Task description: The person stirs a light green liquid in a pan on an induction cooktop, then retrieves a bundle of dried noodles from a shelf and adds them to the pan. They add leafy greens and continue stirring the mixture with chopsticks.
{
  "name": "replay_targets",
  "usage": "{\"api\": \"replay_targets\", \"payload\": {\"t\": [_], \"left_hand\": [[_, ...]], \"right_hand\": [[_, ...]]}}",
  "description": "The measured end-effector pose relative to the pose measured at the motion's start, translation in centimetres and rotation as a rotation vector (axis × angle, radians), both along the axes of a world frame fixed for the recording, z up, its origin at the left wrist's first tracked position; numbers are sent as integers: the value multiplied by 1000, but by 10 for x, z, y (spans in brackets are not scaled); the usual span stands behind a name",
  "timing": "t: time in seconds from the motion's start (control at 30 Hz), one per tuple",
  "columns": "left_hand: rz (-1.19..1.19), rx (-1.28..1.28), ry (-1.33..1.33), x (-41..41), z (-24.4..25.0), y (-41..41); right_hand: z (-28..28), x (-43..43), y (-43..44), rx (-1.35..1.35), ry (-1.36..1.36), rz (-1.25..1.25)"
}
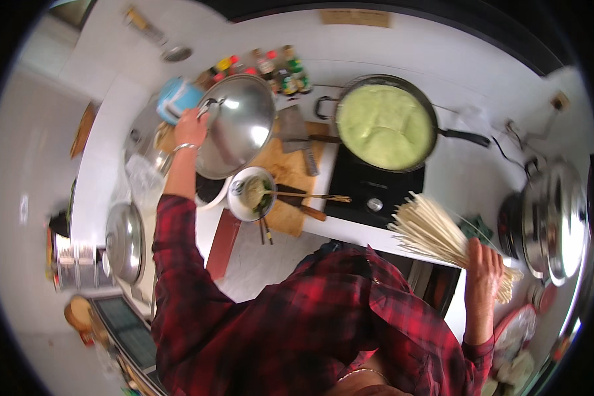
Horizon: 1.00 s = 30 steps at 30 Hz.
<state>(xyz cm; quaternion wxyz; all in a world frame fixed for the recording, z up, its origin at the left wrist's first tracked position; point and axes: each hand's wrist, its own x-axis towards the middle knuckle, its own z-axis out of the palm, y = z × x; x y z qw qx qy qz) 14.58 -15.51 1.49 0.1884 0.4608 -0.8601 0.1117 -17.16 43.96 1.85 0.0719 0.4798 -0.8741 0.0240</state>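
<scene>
My left hand (192, 127) grips the dark knob of a large domed metal pot lid (242, 128), holding it tilted over the left end of the counter. In my right hand (484, 265) is a thick bundle of pale dried noodles (430, 230), their far ends fanned out above the counter's front edge. A wide black pan (344, 86) on the cooktop (349, 171) is full of pale green, foamy liquid (383, 123). Between the lid and the pan, a cleaver (293, 121) rests on a wooden cutting board (282, 218).
A white bowl (235, 208) with greens and a strainer-like utensil stands at the board's left edge. Several sauce bottles (292, 69) line the wall. The pan's long handle (465, 137) points right. A shiny lidded pot (549, 218) stands at right, another domed lid (126, 242) at left.
</scene>
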Motion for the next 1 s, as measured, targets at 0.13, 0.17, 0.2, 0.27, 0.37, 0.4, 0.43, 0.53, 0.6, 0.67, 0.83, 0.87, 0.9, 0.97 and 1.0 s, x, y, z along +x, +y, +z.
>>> {"api": "replay_targets", "payload": {"t": [0.13,0.17,0.2,0.27,0.37,0.4,0.43,0.53,0.6,0.67,0.83,0.87,0.9,0.97,1.0], "left_hand": [[209,-14,1,69,-44,-51],[230,-12,16,77,-55,-62],[266,36,53,79,-59,-62],[432,116,30,107,-73,-68],[359,63,-3,154,-115,-88],[345,45,10,158,-126,-89],[328,29,25,155,-135,-88],[362,150,-2,151,-148,-84],[356,188,-28,157,-160,-85],[338,219,-43,152,-161,-83],[217,63,134,100,-120,-53],[136,93,247,82,-108,-49],[29,91,366,54,-102,-42],[-194,293,663,-48,-83,12],[-324,420,641,-103,-59,57]], "right_hand": [[1,-11,-41,-38,100,74],[2,-13,-50,-48,121,78],[4,-14,-63,-92,129,101],[8,-20,-94,-98,95,149],[11,-34,-130,-85,89,145],[8,-38,-141,-108,95,135],[7,-42,-150,-129,105,124],[1,-57,-176,-51,166,57],[-3,-69,-193,0,200,25],[-13,-86,-208,12,236,56],[-21,-113,-226,56,265,31],[-19,-117,-228,35,265,17],[-18,-120,-229,18,263,8],[-14,-132,-224,-20,277,-4],[-12,-140,-219,-35,285,-15]]}}
